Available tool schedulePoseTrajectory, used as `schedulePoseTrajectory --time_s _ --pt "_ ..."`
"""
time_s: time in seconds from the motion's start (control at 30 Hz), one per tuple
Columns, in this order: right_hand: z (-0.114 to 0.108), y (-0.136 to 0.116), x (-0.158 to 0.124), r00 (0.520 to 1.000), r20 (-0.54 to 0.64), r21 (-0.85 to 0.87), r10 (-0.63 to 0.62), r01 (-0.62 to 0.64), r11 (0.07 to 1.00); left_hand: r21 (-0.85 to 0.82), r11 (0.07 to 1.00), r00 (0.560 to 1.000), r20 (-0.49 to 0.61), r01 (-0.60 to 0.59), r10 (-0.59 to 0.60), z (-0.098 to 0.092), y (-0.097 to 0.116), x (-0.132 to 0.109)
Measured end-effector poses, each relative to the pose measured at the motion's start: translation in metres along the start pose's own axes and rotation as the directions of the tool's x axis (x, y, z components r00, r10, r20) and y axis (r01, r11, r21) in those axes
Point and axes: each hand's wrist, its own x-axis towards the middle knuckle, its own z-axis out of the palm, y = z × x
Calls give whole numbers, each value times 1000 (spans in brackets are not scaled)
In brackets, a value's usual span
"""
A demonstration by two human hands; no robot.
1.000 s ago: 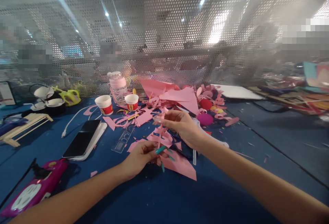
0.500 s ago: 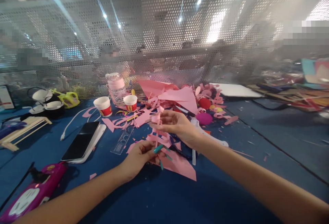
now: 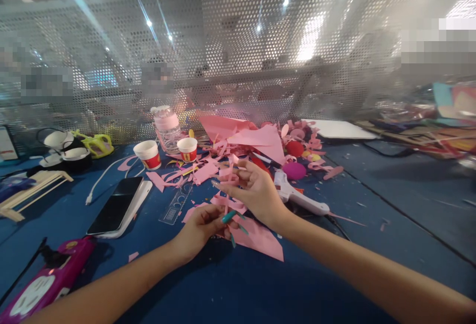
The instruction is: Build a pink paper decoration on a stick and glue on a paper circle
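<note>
My left hand (image 3: 206, 225), with long teal nails, is closed in a pinch on the lower end of a pink paper strip (image 3: 227, 178). Higher up, the strip stands upright and curls into loops. My right hand (image 3: 256, 190) is around this curled part, thumb below and fingers behind it; the exact contact points are partly hidden. Beneath both hands lies a flat pink paper sheet (image 3: 262, 240), with another cut curl of pink paper just behind the left hand. A white glue gun (image 3: 303, 199) rests to the right of my right wrist.
Pink paper scraps (image 3: 206, 170) pile up behind the hands. Two paper cups (image 3: 147, 155), a bottle (image 3: 167, 128), a clear stencil ruler (image 3: 174, 207) and a phone (image 3: 117, 205) lie leftward. A magenta power strip (image 3: 55, 274) is front left. A perforated metal screen (image 3: 238, 66) stands behind.
My right hand has shifted slightly left and down, its thumb lower and its fingers more spread around the curl. More of the glue gun shows. My left hand stays almost still.
</note>
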Motion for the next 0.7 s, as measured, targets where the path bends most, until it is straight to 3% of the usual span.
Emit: schedulePoseTrajectory --time_s 0.4,0.6,0.7 --pt "1 -1 -1 996 -31 138 81 -76 988 -29 1000 1000 -21 6 -7 1 1 0" --pt "-2 3 3 990 -120 379 68 -18 925 -129 991 998 -51 36 -43 3 5 1" --pt "-5 8 8 990 -118 391 78 -26 920 -133 990 998 -48 44 -51 3 4 2"
